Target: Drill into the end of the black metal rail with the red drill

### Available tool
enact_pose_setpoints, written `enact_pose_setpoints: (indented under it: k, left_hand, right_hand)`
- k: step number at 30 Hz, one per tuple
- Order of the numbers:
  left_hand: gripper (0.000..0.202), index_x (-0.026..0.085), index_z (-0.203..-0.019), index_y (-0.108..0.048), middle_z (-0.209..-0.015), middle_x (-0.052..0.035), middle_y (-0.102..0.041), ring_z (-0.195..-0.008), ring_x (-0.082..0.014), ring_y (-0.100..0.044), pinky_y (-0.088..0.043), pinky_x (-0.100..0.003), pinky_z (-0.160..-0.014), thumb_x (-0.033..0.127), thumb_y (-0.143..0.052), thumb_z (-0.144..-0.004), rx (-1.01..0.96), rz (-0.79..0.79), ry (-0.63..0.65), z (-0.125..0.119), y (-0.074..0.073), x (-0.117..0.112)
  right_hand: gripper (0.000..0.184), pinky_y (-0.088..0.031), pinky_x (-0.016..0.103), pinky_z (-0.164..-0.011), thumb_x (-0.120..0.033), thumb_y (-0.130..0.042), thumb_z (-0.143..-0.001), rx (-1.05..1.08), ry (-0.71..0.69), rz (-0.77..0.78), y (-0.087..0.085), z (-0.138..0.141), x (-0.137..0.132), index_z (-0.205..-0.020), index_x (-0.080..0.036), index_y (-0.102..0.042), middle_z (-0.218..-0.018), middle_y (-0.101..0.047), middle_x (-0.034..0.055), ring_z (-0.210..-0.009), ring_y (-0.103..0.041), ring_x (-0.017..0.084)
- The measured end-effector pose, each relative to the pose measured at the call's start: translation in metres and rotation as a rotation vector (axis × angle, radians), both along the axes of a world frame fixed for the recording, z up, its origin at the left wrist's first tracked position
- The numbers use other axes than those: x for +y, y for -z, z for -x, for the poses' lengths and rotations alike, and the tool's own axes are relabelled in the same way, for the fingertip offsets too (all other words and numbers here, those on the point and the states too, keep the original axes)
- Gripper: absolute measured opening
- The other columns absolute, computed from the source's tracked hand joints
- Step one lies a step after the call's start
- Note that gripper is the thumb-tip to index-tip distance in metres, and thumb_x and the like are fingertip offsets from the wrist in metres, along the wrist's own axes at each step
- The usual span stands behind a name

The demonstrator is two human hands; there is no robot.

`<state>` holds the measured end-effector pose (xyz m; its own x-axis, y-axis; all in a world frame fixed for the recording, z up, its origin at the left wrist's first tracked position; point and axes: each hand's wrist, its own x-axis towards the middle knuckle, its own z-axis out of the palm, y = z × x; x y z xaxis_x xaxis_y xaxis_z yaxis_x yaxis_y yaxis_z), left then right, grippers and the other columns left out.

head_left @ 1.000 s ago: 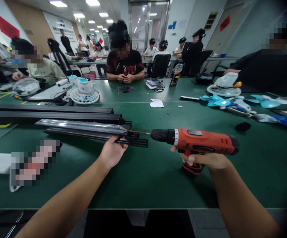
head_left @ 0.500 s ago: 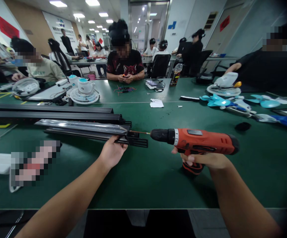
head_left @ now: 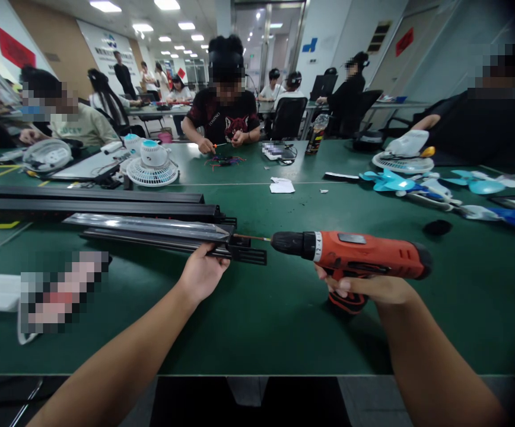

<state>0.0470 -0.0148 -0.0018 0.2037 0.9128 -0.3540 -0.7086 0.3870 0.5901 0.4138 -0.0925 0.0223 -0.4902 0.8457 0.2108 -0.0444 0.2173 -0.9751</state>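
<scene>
Head view: right hand [head_left: 375, 289] holds one drill [head_left: 373, 255] with one bit [head_left: 253, 238].

Far beyond your left hand [head_left: 204, 277], you have a brown wall [head_left: 55, 38], ceiling panel lights [head_left: 167, 5] (glowing white) and, right of that hand, glass doors [head_left: 280, 50].

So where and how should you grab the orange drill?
Wrap the handle sticking down under the drill, probably coming from the right: the bit points left, so that side is away from its tip. The right hand holds it there.
</scene>
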Motion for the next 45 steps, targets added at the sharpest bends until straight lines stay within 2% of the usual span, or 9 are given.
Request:
enact_pose_setpoints:
  k: [6, 14, 21, 33, 45]
  left_hand:
    - [0.011, 0.020, -0.101, -0.075, -0.104, -0.0072, -0.078, -0.078, -0.0158, -0.062, -0.049, -0.029, -0.065, 0.013, -0.068, -0.098, 0.014, 0.012, -0.004, 0.0006, -0.0003, 0.0001]
    - [0.012, 0.021, -0.098, -0.073, -0.104, -0.0074, -0.079, -0.079, -0.0162, -0.063, -0.049, -0.029, -0.065, 0.011, -0.066, -0.098, 0.009, 0.008, -0.015, 0.0000, -0.0018, -0.0012]
    - [0.012, 0.020, -0.099, -0.072, -0.101, -0.0062, -0.076, -0.075, -0.0148, -0.061, -0.050, -0.029, -0.064, 0.011, -0.064, -0.100, 0.018, 0.031, -0.018, -0.0014, -0.0062, -0.0025]
    - [0.015, 0.022, -0.106, -0.075, -0.105, -0.0075, -0.079, -0.079, -0.0173, -0.062, -0.049, -0.031, -0.068, 0.013, -0.065, -0.100, 0.018, 0.007, -0.007, 0.0009, -0.0010, -0.0011]
    - [0.017, 0.018, -0.099, -0.076, -0.097, -0.0070, -0.078, -0.073, -0.0140, -0.061, -0.048, -0.027, -0.063, 0.012, -0.061, -0.106, 0.026, 0.011, -0.046, -0.0067, -0.0088, -0.0031]
  right_hand:
    - [0.031, -0.062, 0.023, -0.059, -0.044, -0.094, -0.100, 0.007, 0.027, 0.001, 0.0031, 0.0008, 0.0001, -0.113, -0.017, -0.085, -0.077, -0.069, -0.0009, -0.060, -0.063, 0.012]
    - [0.033, -0.063, 0.028, -0.056, -0.050, -0.097, -0.096, -0.027, 0.073, 0.023, -0.0006, 0.0024, -0.0017, -0.109, -0.022, -0.087, -0.075, -0.071, 0.0020, -0.057, -0.062, 0.015]
    - [0.035, -0.061, 0.024, -0.055, -0.051, -0.096, -0.096, -0.025, 0.065, 0.003, 0.0005, 0.0022, -0.0009, -0.110, -0.021, -0.087, -0.072, -0.069, -0.0013, -0.056, -0.062, 0.012]
    - [0.036, -0.061, 0.027, -0.055, -0.053, -0.094, -0.098, -0.052, 0.090, 0.004, -0.0027, 0.0032, -0.0029, -0.114, -0.022, -0.087, -0.069, -0.073, 0.0024, -0.056, -0.063, 0.016]
    - [0.040, -0.066, 0.030, -0.060, -0.056, -0.094, -0.098, -0.057, 0.126, -0.006, 0.0022, 0.0014, -0.0047, -0.114, -0.020, -0.089, -0.068, -0.073, 0.0020, -0.057, -0.066, 0.016]
